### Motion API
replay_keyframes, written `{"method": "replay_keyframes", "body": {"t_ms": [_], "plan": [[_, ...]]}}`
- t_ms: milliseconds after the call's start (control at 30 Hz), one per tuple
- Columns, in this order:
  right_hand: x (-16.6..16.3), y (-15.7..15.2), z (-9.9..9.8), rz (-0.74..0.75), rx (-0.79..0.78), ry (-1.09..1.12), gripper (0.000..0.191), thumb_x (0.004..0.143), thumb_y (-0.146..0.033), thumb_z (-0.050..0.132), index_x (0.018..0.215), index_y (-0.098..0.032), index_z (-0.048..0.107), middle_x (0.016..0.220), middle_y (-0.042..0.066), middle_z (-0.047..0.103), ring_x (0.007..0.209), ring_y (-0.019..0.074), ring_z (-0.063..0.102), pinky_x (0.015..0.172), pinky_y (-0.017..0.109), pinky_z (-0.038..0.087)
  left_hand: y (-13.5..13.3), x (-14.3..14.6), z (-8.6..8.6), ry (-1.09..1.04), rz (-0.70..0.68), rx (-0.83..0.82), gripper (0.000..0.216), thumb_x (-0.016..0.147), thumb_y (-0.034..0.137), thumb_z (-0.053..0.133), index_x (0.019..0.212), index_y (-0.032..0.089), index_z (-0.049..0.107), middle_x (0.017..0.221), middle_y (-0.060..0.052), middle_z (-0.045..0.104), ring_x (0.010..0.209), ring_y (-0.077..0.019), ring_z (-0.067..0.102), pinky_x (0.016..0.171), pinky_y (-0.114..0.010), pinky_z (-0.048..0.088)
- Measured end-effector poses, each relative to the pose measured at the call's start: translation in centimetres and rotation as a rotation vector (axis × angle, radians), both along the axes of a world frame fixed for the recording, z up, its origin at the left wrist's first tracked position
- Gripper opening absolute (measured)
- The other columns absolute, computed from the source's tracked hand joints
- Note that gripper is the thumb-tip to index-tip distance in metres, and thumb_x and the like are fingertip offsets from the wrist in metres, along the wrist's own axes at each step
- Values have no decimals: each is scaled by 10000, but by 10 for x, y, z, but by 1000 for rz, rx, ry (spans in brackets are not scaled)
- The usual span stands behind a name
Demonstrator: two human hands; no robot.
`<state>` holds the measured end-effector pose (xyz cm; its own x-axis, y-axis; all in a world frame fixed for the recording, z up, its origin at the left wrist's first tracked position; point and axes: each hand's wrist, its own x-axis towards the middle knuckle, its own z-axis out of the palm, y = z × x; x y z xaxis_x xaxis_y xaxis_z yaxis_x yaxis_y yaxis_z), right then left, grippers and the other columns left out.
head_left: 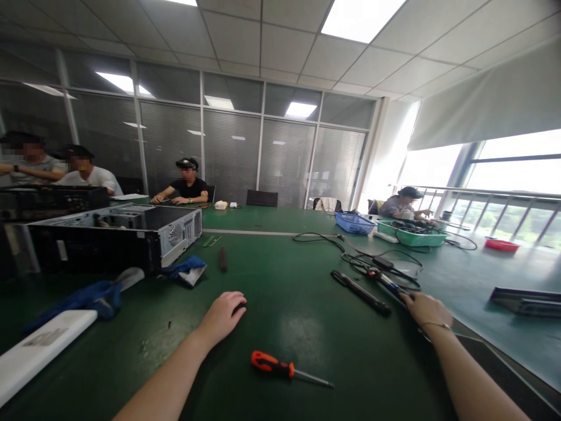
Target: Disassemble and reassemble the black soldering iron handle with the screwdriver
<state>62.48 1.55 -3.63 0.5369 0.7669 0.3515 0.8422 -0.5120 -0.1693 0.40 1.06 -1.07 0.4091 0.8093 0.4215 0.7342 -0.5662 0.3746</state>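
Observation:
My left hand [223, 316] rests on the green table [284, 275], fingers curled over a small dark object [239, 307] that I cannot make out. My right hand [427, 310] reaches to the right and grips the end of a blue-handled tool [388, 285] beside a tangle of black cables [372, 260]. A long black bar [360, 292] lies just left of that hand. An orange-handled screwdriver [280, 368] lies on the table between my forearms.
An open computer case [118, 234] stands at the left, with blue cloths [184, 269] and a white panel [39, 351] near it. A blue basket [354, 223], a green tray [414, 235] and a red dish [501, 245] sit farther back. Several people sit around the table.

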Motion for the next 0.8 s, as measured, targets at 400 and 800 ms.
{"method": "replay_keyframes", "body": {"t_ms": [400, 800], "plan": [[-62, 25, 12, 375, 187, -99, 399, 869, -340, 361, 1092, -166, 642, 1134, 122, 632, 999, 249, 600, 879, 340, 445, -3, 3, 3, -2, 11, -9, 231, 860, 305, 515, 1001, 227, 681, 1131, -65, 646, 1088, -245, 557, 972, -411, 428], [-102, 60, 5, 393, -32, -12, 375, 742, -519, 561, 853, -191, 707, 841, 109, 697, 818, 262, 655, 698, 321, 476, -5, 2, 2, 32, 8, 3, 239, 877, 282, 495, 1030, 221, 668, 1145, -61, 639, 1096, -233, 552, 967, -392, 432]]}}
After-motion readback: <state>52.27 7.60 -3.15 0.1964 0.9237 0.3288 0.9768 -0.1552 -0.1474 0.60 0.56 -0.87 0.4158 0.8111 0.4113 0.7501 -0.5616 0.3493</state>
